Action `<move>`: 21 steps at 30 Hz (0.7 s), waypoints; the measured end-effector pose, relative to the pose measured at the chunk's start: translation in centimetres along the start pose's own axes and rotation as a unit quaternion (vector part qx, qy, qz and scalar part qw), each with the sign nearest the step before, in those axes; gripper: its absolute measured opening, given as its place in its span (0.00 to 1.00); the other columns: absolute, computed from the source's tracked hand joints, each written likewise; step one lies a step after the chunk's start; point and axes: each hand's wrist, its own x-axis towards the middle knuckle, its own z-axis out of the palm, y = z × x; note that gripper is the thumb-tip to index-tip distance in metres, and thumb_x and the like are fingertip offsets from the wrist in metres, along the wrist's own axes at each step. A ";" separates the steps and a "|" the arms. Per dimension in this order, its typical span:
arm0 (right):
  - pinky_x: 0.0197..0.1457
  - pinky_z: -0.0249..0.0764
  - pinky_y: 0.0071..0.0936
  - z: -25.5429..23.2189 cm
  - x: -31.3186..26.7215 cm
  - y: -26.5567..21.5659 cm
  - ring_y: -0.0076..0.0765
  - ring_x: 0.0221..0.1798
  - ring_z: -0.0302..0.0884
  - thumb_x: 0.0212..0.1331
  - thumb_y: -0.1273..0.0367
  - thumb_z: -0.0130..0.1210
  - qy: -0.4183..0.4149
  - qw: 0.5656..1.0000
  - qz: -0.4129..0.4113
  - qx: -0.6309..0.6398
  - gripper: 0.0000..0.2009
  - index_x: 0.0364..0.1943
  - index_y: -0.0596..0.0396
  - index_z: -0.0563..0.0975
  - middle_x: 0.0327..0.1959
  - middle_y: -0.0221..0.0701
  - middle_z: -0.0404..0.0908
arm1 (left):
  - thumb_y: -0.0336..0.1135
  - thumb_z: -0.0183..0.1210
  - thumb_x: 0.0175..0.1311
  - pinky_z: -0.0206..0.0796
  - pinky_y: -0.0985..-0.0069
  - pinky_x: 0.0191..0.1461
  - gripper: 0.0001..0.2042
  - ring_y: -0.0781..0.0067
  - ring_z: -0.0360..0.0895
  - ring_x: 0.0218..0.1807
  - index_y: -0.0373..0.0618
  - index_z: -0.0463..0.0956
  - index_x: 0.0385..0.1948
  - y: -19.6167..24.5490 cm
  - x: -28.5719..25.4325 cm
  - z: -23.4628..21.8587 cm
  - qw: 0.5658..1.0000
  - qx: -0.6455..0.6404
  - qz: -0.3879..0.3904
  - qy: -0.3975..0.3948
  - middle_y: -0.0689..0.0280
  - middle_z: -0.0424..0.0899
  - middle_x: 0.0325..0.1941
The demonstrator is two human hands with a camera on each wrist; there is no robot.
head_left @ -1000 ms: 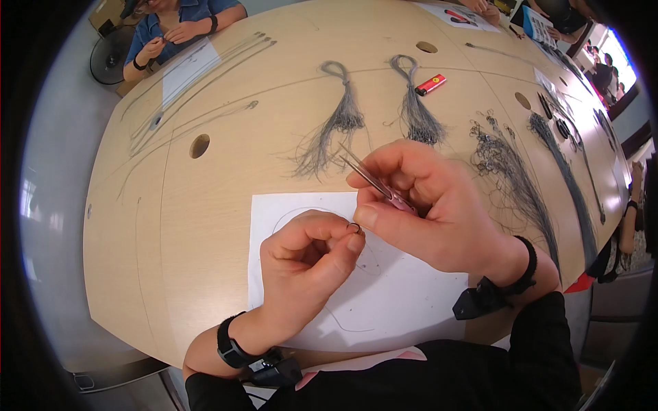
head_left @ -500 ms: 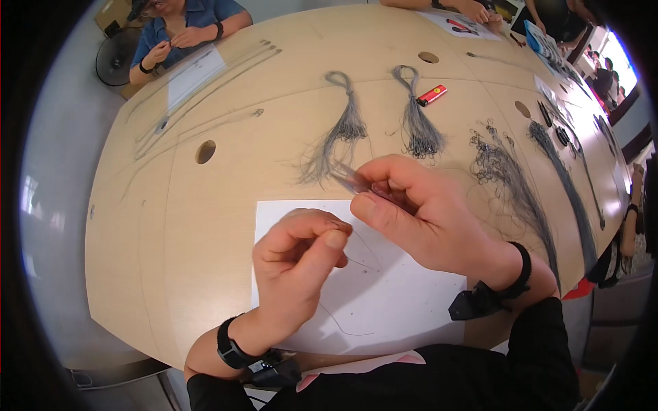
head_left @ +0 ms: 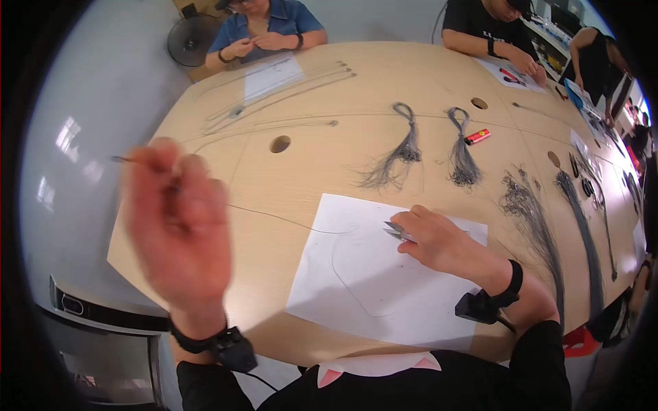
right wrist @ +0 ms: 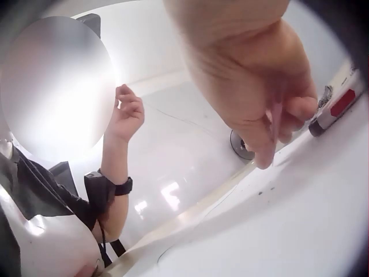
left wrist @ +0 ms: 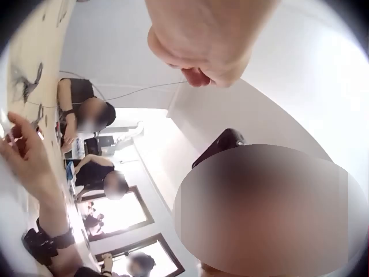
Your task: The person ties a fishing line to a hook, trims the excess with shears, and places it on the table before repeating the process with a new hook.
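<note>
My left hand (head_left: pixel 179 219) is raised off the left of the paper, blurred, with its fingers curled in a pinch. A thin line (left wrist: pixel 144 89) runs from its fingertips down toward the table in the left wrist view. A short dark piece (head_left: pixel 120 159) sticks out past the fingertips; its kind is blurred. Low over the white paper (head_left: pixel 329 274), my right hand (head_left: pixel 439 240) grips small scissors (head_left: pixel 396 231) with pointed silver blades and a pink handle. Loose line (head_left: pixel 277 218) also shows between the left hand and the paper.
Two looped bundles of grey line (head_left: pixel 404 144) lie beyond the paper, beside a red lighter (head_left: pixel 478 136). To the right are a tangled bundle with hooks (head_left: pixel 524 198) and a long grey bundle (head_left: pixel 581 226). People sit across the table (head_left: pixel 260 178).
My left hand has moved away from the right one, up and to the left, drawing line out. The right hand with the scissors has lowered toward the paper. The head view has shifted.
</note>
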 end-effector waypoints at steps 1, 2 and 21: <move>0.37 0.65 0.31 0.1 0.1 0.2 0.45 0.34 0.68 0.42 0.72 0.54 0.000 1.000 -0.010 0.001 0.18 0.41 0.58 0.67 0.32 0.40 0.68 | 0.34 0.42 0.60 0.49 0.87 0.19 0.07 0.84 0.56 0.20 0.42 0.67 0.30 1.9 0.2 0.2 0.999 -0.003 0.008 0.032 0.72 0.68 0.26; 0.37 0.65 0.31 0.4 0.1 0.4 0.45 0.34 0.68 0.41 0.72 0.55 0.003 1.000 -0.002 -0.011 0.18 0.40 0.58 0.67 0.32 0.40 0.68 | 0.34 0.42 0.60 0.49 0.87 0.19 0.08 0.85 0.56 0.19 0.41 0.67 0.30 3.9 0.7 -0.6 0.999 0.019 0.031 -0.008 0.71 0.71 0.29; 0.38 0.65 0.30 0.1 -0.4 -0.8 0.42 0.35 0.69 0.39 0.69 0.55 0.016 0.995 -0.020 -0.097 0.15 0.35 0.58 0.70 0.29 0.37 0.70 | 0.33 0.47 0.56 0.53 0.89 0.17 0.06 0.84 0.61 0.15 0.41 0.66 0.26 40.6 -6.6 0.5 0.834 0.400 0.352 0.144 0.70 0.65 0.18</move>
